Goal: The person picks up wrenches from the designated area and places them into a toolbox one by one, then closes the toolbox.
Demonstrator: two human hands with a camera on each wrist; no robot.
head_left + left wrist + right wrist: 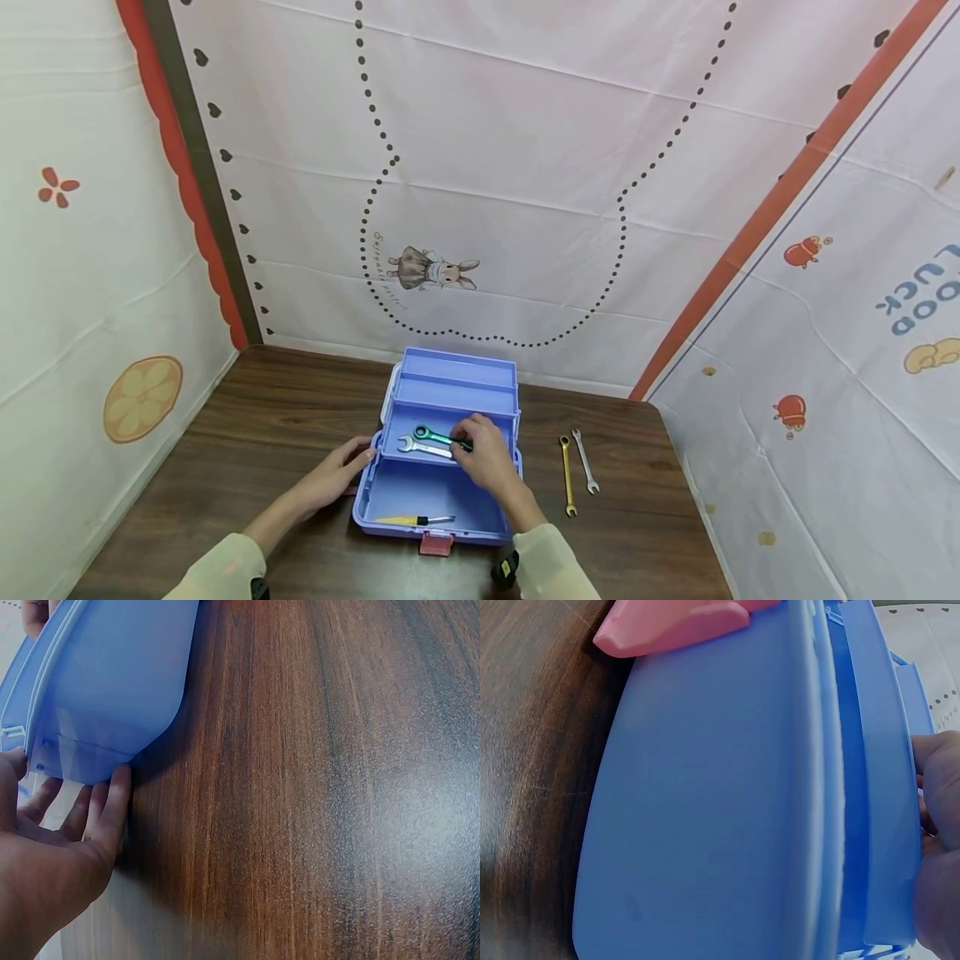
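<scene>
A blue-purple toolbox (362, 500) stands open on the table, its stepped trays raised at the back. My right hand (483, 454) pinches a green ratchet wrench (437, 437) over the middle tray (405, 417). A silver wrench (426, 447) lies in that tray just in front of it. The right wrist view shows part of the right hand (939, 825) behind the tray wall, with the wrench hidden. At the box's back left corner, my left hand (333, 477) holds the edge, with the thumb near the rim and the fingers (114, 802) against the outside.
A yellow-handled screwdriver (412, 520) lies in the bottom compartment. A gold wrench (567, 479) and another silver wrench (586, 462) lie on the wooden table (637, 492) to the right. The pink latch (437, 545) hangs at the front. A black tape measure (505, 571) sits near the right sleeve.
</scene>
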